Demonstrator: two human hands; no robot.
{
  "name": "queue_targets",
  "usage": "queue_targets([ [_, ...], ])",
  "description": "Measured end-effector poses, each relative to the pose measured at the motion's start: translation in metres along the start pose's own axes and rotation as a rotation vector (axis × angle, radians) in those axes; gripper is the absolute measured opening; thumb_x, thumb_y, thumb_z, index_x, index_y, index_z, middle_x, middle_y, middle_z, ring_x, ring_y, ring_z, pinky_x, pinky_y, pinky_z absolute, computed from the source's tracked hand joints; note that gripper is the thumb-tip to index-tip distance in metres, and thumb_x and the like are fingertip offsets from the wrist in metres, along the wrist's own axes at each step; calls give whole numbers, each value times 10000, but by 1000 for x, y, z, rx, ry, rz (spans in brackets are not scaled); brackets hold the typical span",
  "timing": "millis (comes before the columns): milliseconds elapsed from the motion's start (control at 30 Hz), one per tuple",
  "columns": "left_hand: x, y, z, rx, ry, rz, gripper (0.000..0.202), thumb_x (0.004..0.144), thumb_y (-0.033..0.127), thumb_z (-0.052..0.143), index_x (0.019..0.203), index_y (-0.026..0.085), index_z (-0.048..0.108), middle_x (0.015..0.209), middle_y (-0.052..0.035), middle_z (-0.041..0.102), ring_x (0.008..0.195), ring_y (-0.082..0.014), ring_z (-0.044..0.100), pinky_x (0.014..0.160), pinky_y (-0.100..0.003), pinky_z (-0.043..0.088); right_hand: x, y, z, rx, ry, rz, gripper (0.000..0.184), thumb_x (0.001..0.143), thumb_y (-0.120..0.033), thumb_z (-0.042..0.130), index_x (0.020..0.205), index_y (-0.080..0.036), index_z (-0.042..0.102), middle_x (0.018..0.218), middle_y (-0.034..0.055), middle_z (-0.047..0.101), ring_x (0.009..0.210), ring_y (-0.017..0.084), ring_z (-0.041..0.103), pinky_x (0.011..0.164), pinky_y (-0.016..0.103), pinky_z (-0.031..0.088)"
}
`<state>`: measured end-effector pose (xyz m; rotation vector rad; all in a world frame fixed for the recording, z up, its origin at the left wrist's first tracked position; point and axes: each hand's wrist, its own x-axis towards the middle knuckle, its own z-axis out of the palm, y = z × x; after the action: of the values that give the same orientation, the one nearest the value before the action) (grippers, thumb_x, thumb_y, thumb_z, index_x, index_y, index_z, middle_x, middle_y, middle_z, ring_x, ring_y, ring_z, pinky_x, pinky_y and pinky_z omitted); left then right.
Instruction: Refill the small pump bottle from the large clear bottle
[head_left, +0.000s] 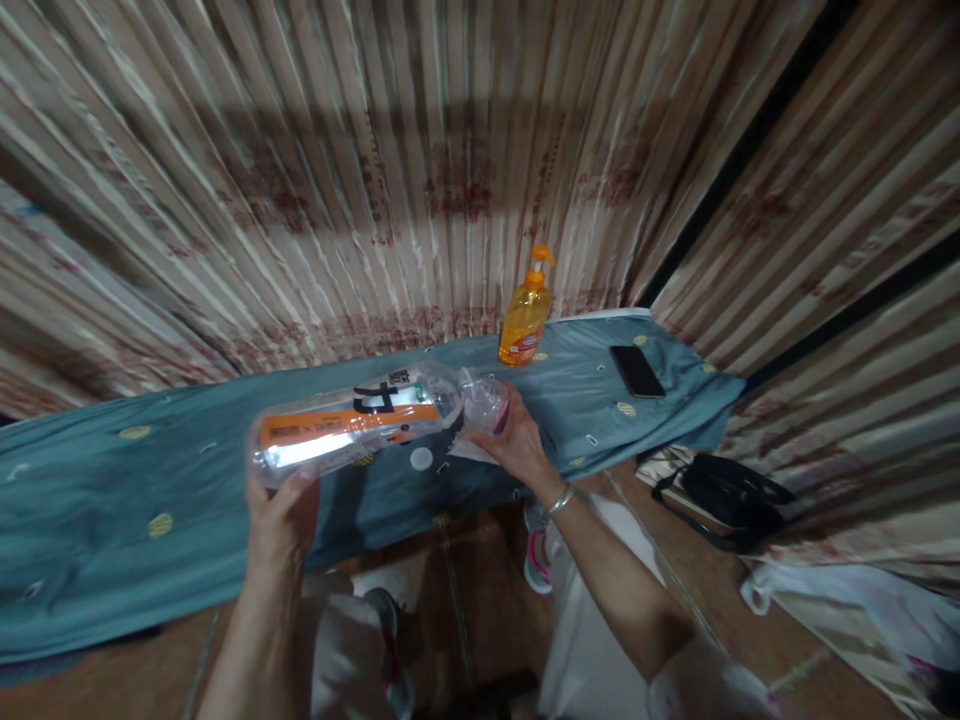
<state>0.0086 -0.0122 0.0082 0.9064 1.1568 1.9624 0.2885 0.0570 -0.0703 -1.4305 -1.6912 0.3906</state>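
Observation:
A large clear plastic bottle [352, 425] with an orange and black label lies tipped on its side above the teal-covered table [112, 500]. My left hand [281, 515] grips its base from below. Its neck points right into a small clear plastic cup [486, 402], around which my right hand [514, 440] is wrapped. A white bottle cap [421, 459] rests on the cloth just under the bottle. A silver bangle sits on my right wrist.
An orange pump bottle [526, 318] stands at the table's back edge by the patterned curtain. A black phone [637, 371] lies flat at the right end. A black bag [731, 495] and a white plastic bag [840, 600] are on the floor at right.

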Motion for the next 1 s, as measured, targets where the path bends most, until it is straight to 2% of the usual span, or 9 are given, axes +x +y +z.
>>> queue_targets([
  [167,2,-7,-8,9,-6,-11,743,460,356,967,1172,307,758,1158,-52,741,1176,-310,658,1110,-456,471,4,1,1,16,9,18,879,736,-349,902,1488,-188,477,1394,180,699,1257,346,713,1057,516,597],
  [367,4,-11,-7,-10,-12,21,734,488,337,964,1187,306,740,1114,-40,724,1152,-300,657,1092,-460,478,12,-3,0,26,14,47,870,709,-313,909,1462,-183,495,1339,164,730,1203,332,744,1027,481,616],
  [533,7,-7,1,-37,-32,39,758,487,362,977,1202,293,736,1166,-60,730,1201,-319,650,1109,-482,477,27,-12,-6,44,25,31,869,697,-283,911,1453,-196,491,1318,141,740,1179,324,756,1009,469,624],
  [733,12,1,17,-96,-24,27,812,454,338,991,1224,319,734,1203,-64,749,1186,-311,679,1062,-466,521,47,-24,-15,54,-33,46,807,703,-250,902,1406,-180,512,1254,134,759,1128,314,771,976,443,628],
  [867,19,4,22,-94,-10,-30,863,451,354,979,1270,298,713,1199,-73,761,1164,-307,691,1018,-452,536,60,-28,-13,33,-35,31,820,689,-230,912,1400,-150,512,1255,151,755,1132,322,766,987,453,621],
  [1000,30,9,23,-108,-33,-47,828,474,321,971,1259,284,710,1198,-67,769,1134,-287,695,967,-407,557,70,-23,-5,37,-35,9,842,678,-216,925,1404,-117,509,1243,171,752,1155,337,754,1013,454,608],
])
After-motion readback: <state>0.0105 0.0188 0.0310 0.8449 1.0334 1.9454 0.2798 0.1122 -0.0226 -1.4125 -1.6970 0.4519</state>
